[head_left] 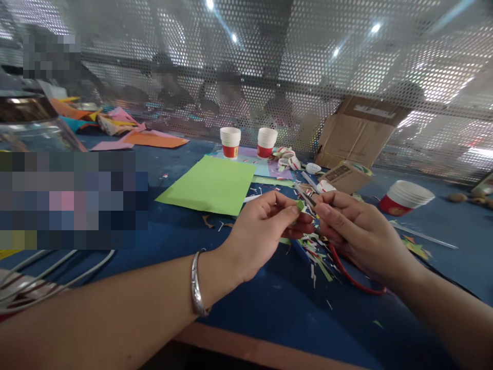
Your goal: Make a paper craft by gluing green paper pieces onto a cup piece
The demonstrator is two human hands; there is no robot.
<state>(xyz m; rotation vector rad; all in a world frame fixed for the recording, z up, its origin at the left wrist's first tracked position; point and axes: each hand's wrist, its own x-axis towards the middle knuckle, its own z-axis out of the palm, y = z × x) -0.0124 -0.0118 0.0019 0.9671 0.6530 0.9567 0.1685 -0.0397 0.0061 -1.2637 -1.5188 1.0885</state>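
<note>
My left hand (pixel 265 228), with a silver bracelet at the wrist, pinches a small piece of green paper (pixel 300 205) between thumb and forefinger. Close beside it, my right hand (pixel 348 221) is closed on a slim pointed metal tool (pixel 305 195). Its tip points up and away to the left; my fingers hide the rest, so its exact kind is unclear. Under both hands lie many paper scraps (pixel 321 262). A red curved handle or cord (pixel 352 280) shows below my right hand. Left of the hands lies a green paper sheet (pixel 215 185) on the table.
Paper cups stand at the back (pixel 230 141) and right (pixel 407 198). Near a cardboard box (pixel 360 133) are several white-and-red paper pieces (pixel 294 162). A clear stick (pixel 427 236) lies at right. Coloured paper (pixel 156 139) and a glass jar (pixel 31 128) are at left. Perforated metal forms the back.
</note>
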